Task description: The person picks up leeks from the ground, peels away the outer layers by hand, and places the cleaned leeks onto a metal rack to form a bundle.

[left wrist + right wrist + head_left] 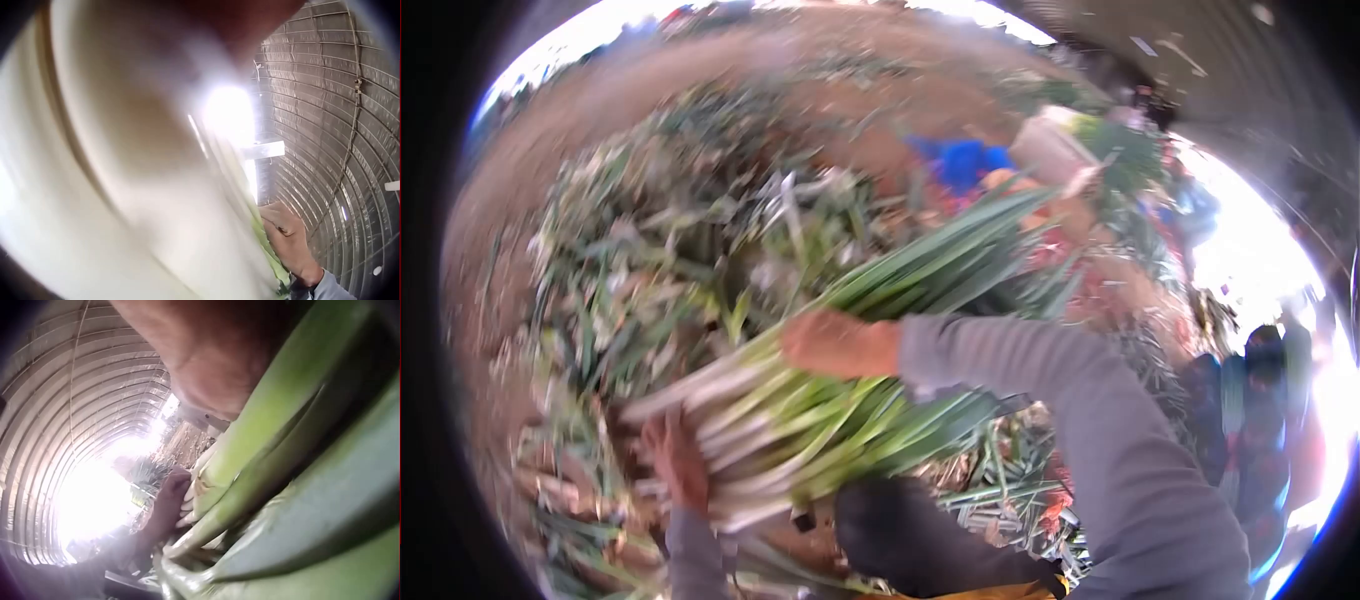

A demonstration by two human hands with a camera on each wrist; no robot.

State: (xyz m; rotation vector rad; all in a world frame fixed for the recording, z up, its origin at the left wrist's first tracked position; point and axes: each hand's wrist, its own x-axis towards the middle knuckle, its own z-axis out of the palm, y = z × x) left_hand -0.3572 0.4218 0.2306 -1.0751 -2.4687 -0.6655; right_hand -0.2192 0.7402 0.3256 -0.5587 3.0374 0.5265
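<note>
A large bundle of leeks lies slanted across the head view, white ends at lower left and green leaves at upper right. My right hand grips its upper side near the middle; in the left wrist view that hand has its fingers curled over the stalks. Against the white ends is my left hand, its blurred fingers looking fairly straight and pointing up. The right wrist view shows the left hand touching the stalk ends, beyond close green stalks. The undersides of the stalks are hidden.
A heap of loose leeks and leaves covers the ground beyond the bundle. At upper right are a blue item and another leek bundle. A dark-clothed leg is close below. A ribbed roof arches overhead.
</note>
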